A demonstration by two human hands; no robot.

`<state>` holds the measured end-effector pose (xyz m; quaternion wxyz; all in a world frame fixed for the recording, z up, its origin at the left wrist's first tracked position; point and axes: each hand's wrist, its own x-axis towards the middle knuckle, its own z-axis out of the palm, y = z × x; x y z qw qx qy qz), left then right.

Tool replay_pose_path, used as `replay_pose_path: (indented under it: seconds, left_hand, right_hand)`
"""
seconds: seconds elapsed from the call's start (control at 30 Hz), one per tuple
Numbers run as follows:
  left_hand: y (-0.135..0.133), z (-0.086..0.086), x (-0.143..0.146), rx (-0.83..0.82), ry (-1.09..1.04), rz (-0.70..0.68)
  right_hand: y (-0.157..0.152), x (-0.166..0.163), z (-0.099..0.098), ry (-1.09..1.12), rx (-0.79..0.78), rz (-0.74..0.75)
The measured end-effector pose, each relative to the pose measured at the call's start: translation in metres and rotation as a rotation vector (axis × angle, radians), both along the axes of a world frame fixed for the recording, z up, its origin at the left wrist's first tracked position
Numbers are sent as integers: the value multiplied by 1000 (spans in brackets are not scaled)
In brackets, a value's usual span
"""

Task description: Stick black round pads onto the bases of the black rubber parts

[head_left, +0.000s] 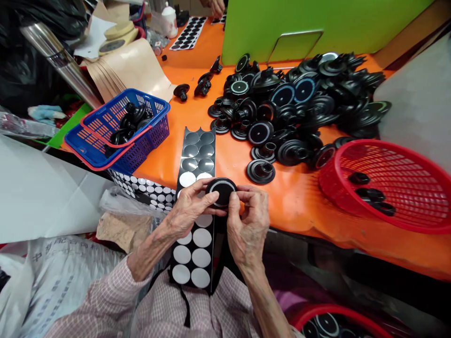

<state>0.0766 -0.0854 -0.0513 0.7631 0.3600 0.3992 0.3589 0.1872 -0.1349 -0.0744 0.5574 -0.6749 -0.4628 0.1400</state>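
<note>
Between my two hands is a round black plastic base (pixel 221 191) with a pale ring on its upturned face. My left hand (pixel 192 206) grips its left edge, the thumb lying on the face. At the right rim, my right hand (pixel 247 218) pinches with thumb and fingertips; whether something thin is between them I cannot tell. Beneath my hands a sticker sheet (pixel 192 251) runs from my lap onto the table, with white discs at the near part and shiny dark circles at the far end. A pile of similar black parts (pixel 296 103) lies beyond my hands.
On the left of the orange table (pixel 232 159) a blue basket (pixel 162 110) holds black parts. A red basket (pixel 405 188) stands at the right edge with a few inside. A green panel (pixel 253 33) rises behind the pile. Another person's hand (pixel 215 7) shows at the top.
</note>
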Motion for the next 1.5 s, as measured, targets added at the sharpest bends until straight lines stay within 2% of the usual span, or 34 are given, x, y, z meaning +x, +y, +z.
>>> replay_pose_path:
  seconds: [0.13, 0.2, 0.3, 0.37, 0.43, 0.53, 0.63, 0.7, 0.73, 0.77, 0.8, 0.83, 0.9, 0.93, 1.0, 1.07, 1.17, 1.37, 1.5]
  left_hand:
    - [0, -2, -2, 18, -1, 35]
    - [1, -3, -3, 18, -1, 58]
    - [0, -2, -6, 14, 8, 91]
    - [1, 1, -13, 19, 24, 75]
    - [8, 6, -23, 62, 79, 24]
    - [35, 30, -53, 241, 231, 30]
    - [65, 76, -89, 459, 470, 195]
    - [75, 104, -106, 611, 704, 377]
    - [76, 111, -110, 689, 803, 485]
    - [74, 112, -112, 732, 867, 533]
    - [70, 107, -110, 740, 896, 521]
    - [63, 96, -107, 708, 898, 453]
    - [46, 62, -95, 560, 860, 225]
    - [38, 43, -87, 483, 860, 166]
    - [28, 11, -72, 384, 851, 145]
    - [29, -7, -60, 305, 764, 186]
    - [41, -10, -48, 167, 521, 192]
    - [51, -3, -32, 89, 154, 103]
    - [47, -7, -27, -15, -8, 129]
  right_hand:
    - [5, -6, -2, -211, 35, -17]
    - [6, -7, -4, -197, 23, -31]
    - [6, -1, -3, 86, -58, -16]
    - [8, 6, 1, 332, -203, 136]
    - [21, 9, 8, 487, -340, 356]
    - [64, -9, 30, 563, -319, 567]
    - [110, -48, 69, 678, -137, 735]
    - [130, -63, 89, 770, -32, 766]
    - [133, -63, 92, 723, 18, 736]
    - [132, -58, 91, 613, 46, 677]
    - [125, -49, 84, 447, 50, 587]
    - [113, -38, 73, 257, 27, 479]
    - [79, -15, 45, -65, -94, 239]
    - [61, -6, 30, -119, -174, 164]
    - [31, 2, 4, -113, -251, 136]
    - [15, -1, -11, -37, -279, 161]
    - [14, -13, -15, 39, -276, 238]
    - [45, -14, -9, -274, 11, 289]
    - [61, -8, -12, -306, 21, 353]
